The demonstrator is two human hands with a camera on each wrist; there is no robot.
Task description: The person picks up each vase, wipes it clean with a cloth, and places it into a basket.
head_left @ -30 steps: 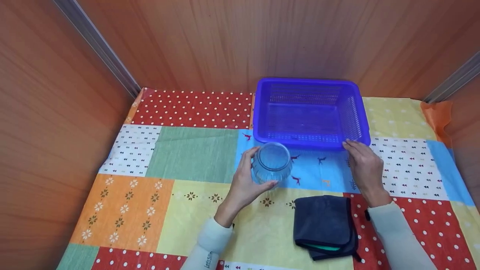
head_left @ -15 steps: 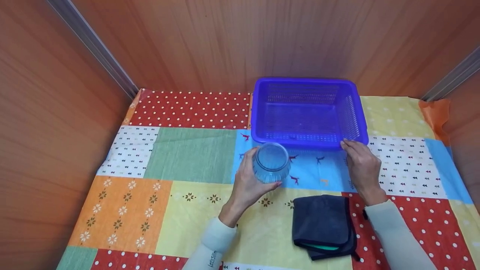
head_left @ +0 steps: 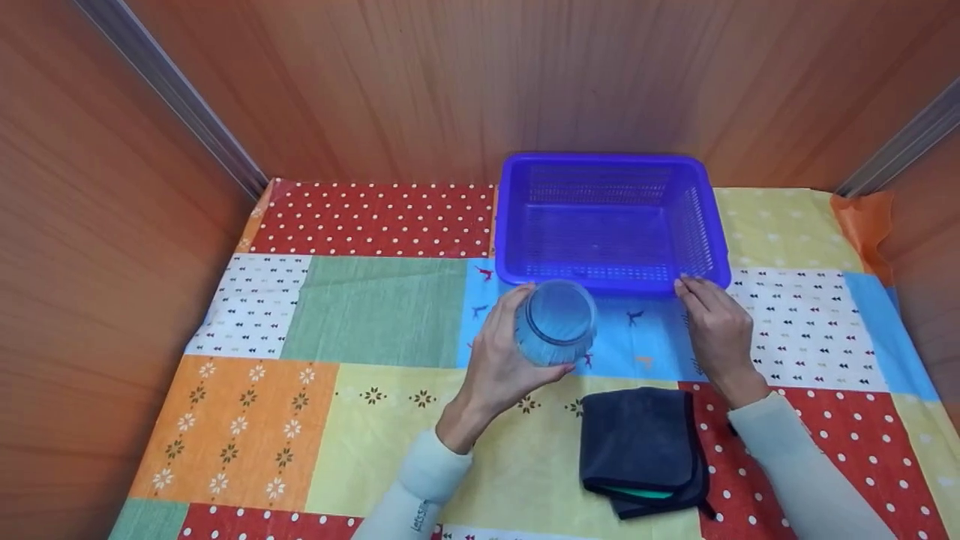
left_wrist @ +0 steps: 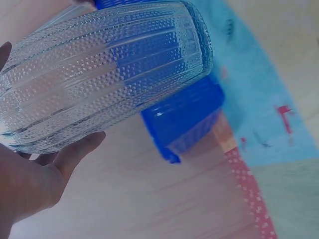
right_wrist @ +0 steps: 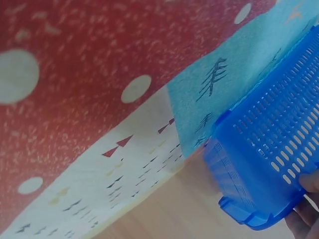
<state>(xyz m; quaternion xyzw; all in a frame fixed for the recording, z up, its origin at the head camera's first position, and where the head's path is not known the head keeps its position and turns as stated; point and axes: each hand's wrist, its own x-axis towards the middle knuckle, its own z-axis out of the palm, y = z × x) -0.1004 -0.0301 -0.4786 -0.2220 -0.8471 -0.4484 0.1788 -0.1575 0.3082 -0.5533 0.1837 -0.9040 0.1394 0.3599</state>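
Note:
My left hand (head_left: 499, 360) grips a clear glass jar (head_left: 559, 319) round its side, the thumb at the near side and the fingers at the far left. Dimpled panels and ribs cover the jar's wall in the left wrist view (left_wrist: 99, 74). In the head view the jar overlaps the tablecloth just in front of a purple-blue plastic basket (head_left: 592, 281). At the basket's near right corner, my right hand (head_left: 720, 330) pinches the rim. The right wrist view has the slotted basket wall (right_wrist: 269, 144) with fingertips (right_wrist: 311, 181) at its edge.
A folded dark grey cloth (head_left: 637, 439) with a green patch lies in front of my right forearm's inner side. The patchwork tablecloth (head_left: 397, 307) covers the table. Wood-grain panels (head_left: 390, 82) rise at the back and both sides, with the basket close to the back one.
The jar, in my left hand, has shifted slightly to the right and tilted a little. My right hand stays at the basket's rim. The whole head view has drifted slightly.

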